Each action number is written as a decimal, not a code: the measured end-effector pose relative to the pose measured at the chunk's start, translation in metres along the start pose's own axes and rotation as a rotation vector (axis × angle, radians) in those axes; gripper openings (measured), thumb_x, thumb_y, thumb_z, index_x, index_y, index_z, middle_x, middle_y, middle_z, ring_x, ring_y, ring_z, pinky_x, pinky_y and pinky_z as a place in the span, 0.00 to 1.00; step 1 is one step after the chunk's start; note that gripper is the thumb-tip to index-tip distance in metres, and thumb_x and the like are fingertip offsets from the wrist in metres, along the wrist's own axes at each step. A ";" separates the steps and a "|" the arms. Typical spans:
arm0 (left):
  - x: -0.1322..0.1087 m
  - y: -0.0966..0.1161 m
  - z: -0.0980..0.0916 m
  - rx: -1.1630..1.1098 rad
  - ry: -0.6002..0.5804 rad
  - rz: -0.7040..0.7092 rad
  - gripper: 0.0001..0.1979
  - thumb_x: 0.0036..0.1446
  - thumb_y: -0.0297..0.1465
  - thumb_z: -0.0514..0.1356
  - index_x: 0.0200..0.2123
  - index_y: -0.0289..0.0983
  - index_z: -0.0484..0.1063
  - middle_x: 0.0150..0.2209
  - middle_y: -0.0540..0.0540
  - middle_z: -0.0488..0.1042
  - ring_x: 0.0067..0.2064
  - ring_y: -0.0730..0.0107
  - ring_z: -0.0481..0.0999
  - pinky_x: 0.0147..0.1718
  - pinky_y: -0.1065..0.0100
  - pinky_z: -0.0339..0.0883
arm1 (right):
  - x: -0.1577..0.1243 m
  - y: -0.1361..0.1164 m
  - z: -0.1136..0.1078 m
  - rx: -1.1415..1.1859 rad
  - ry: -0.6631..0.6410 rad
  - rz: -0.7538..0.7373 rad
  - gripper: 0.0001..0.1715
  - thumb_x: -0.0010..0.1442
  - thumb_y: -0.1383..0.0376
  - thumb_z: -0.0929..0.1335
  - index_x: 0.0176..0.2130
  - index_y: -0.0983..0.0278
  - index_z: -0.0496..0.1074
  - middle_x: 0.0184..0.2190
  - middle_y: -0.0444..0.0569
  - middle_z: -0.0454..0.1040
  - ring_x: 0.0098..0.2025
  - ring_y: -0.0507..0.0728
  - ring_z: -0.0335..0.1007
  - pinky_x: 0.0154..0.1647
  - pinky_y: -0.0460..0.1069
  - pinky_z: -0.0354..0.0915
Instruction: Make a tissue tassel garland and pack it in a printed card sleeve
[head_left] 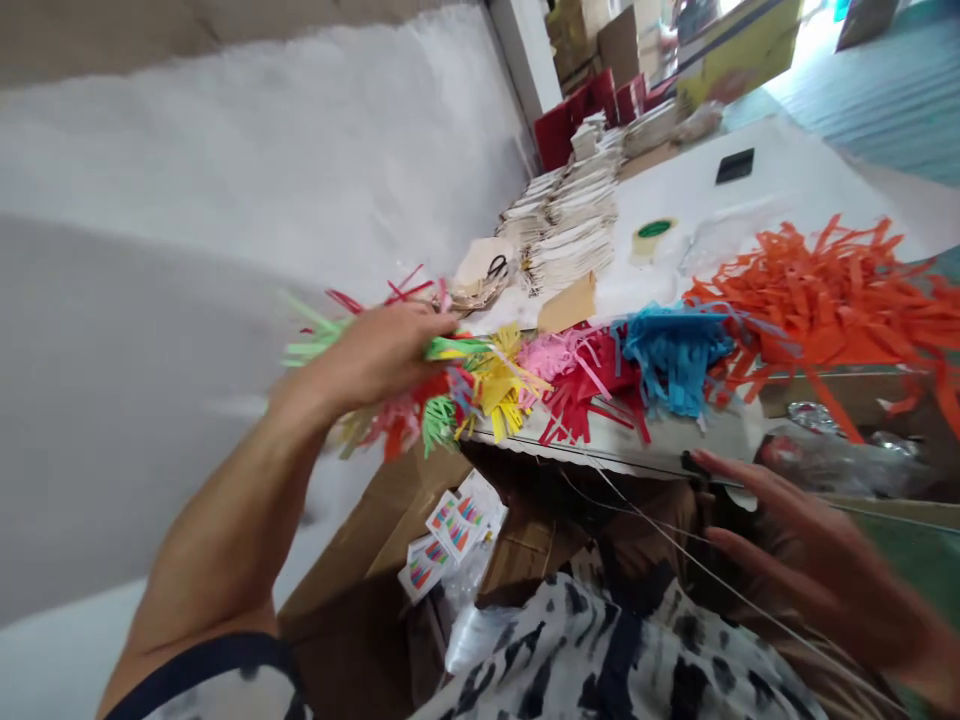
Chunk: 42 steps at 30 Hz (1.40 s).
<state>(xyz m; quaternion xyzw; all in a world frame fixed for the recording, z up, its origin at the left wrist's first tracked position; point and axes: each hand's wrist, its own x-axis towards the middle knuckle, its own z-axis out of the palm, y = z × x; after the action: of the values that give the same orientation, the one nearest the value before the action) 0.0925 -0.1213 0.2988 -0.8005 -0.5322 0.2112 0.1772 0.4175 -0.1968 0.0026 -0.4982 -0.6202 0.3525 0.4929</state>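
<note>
- right hand [810,570]: open, fingers spread, holding nothing; hovers below the table [652,452] edge, a thin string [720,585] just beside it.
- left hand [382,350]: closed round a multicolour tassel garland [442,400] at the table's near corner.
- risk: the string could snag on the spread fingers and drag the tassels off.
- table top, white: orange fringe heap [832,290], tape roll [654,232], card stacks [570,225].
- white wall [225,200] behind.

Bright, even daylight from upper right corner, blown out there. Soft shadows. Motion blur on right hand [817,565] and wall [225,200]. Wide-angle bending at edges.
</note>
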 end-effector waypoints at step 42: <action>-0.020 0.208 0.224 -1.986 -0.886 0.339 0.30 0.50 0.53 0.74 0.45 0.34 0.83 0.37 0.46 0.79 0.35 0.67 0.74 0.37 0.68 0.69 | -0.046 -0.029 0.045 0.497 -0.210 0.561 0.21 0.64 0.47 0.75 0.39 0.61 0.73 0.26 0.39 0.64 0.24 0.47 0.52 0.23 0.45 0.47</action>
<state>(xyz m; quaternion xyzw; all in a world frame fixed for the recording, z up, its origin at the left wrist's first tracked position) 0.1296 -0.2039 0.0064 -0.5025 -0.3645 -0.0209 -0.7837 0.3674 -0.2462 0.0056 -0.4751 -0.4027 0.6620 0.4169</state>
